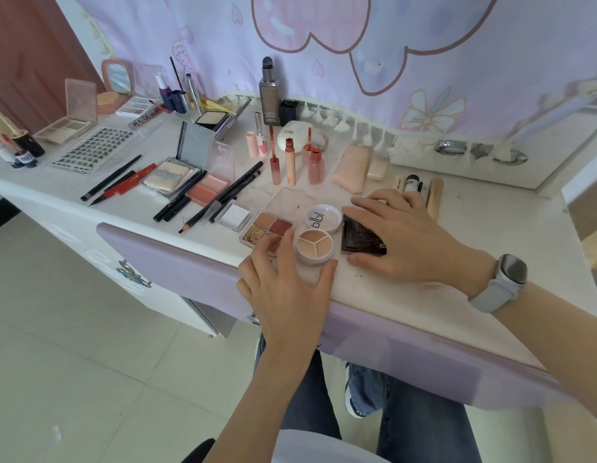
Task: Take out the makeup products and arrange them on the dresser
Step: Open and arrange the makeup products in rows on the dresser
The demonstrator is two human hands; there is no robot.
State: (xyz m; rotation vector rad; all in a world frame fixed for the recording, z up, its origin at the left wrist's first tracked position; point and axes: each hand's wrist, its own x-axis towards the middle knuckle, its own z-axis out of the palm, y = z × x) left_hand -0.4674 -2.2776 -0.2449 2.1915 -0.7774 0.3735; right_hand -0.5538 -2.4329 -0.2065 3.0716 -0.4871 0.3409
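Note:
Many makeup products lie spread over the white dresser top (474,235). My left hand (283,282) rests at the front edge, thumb and fingers around a round open concealer pot (315,245) with three shades; its white lid (324,218) lies just behind. A four-colour eyeshadow palette (268,227) sits open right beside the fingertips. My right hand (404,235), with a grey watch on the wrist, lies over a dark rectangular palette (360,235), gripping its sides.
Pencils and liners (223,198), a blush compact (207,190), lip glosses (290,158), a foundation bottle (268,91), a lash tray (90,148) and a pink mirror (118,76) fill the left and middle. A patterned curtain hangs behind. My knees are under the lilac edge.

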